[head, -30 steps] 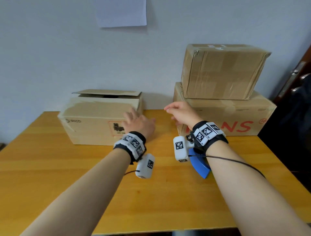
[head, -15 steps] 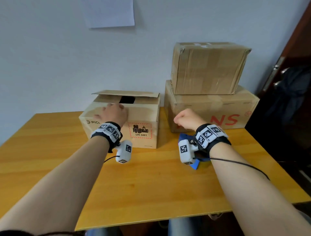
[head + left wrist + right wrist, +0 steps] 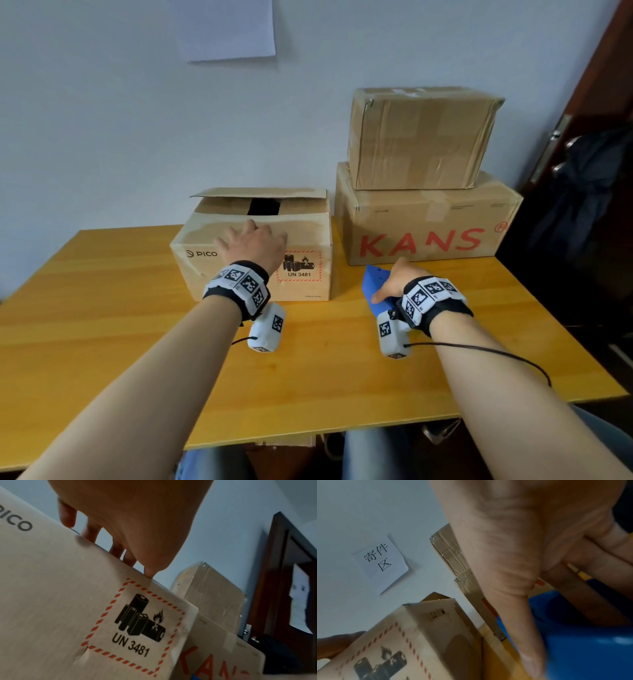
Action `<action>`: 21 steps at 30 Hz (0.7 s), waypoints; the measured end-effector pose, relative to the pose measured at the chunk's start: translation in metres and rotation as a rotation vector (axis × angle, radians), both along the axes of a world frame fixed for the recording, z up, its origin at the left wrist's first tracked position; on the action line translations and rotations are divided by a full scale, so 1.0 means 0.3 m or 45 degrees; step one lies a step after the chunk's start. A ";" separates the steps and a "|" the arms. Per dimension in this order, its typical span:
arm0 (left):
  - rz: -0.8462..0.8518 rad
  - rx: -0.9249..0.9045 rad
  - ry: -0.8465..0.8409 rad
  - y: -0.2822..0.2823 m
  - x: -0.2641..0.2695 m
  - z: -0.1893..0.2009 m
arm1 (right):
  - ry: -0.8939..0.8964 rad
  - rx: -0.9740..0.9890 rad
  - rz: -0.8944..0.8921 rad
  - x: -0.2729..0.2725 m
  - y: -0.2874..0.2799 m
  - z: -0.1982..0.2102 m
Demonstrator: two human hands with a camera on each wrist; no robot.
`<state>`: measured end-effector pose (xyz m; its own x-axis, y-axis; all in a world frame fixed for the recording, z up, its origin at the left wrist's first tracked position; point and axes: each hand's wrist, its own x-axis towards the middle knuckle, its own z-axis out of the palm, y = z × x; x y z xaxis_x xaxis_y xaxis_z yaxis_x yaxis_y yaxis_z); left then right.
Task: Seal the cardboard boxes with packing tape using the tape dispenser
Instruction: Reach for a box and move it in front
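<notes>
Two hands at the far side of a table, one on an open box, one on a tape dispenser.

Nearest, the wooden table (image 3: 144, 342) shows a broad bare stretch from its front edge up to the wrists. On the right, the right hand (image 3: 394, 284) curls its fingers and thumb round the blue tape dispenser (image 3: 371, 284), which sits on the table just in front of the red-lettered box (image 3: 428, 222). To the left, the left hand (image 3: 255, 245) lies on the front top edge of the open box (image 3: 308, 246), fingers fairly straight over the near flap, thumb at the front edge. A narrow gap parts the two boxes. A taped box (image 3: 418, 137) sits atop the lettered one, against the wall.
</notes>
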<state>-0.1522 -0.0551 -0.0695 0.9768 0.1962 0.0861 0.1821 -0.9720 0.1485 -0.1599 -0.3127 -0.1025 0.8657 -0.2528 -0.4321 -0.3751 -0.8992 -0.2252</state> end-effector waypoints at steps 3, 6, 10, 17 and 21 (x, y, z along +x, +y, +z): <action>-0.064 0.072 0.000 -0.048 -0.059 -0.001 | 0.039 -0.006 0.083 -0.012 0.011 -0.032; -0.126 0.076 0.021 -0.068 -0.093 0.018 | 0.002 0.072 0.061 -0.012 0.013 -0.053; -0.083 -0.141 -0.014 -0.038 -0.086 0.046 | -0.294 0.362 -0.133 0.015 0.016 0.029; 0.321 -0.368 -0.107 0.169 -0.007 0.042 | -0.822 1.162 -0.353 0.027 0.011 0.188; 0.541 -0.579 -0.093 0.291 0.018 0.015 | -0.849 1.788 -0.425 0.035 0.069 0.218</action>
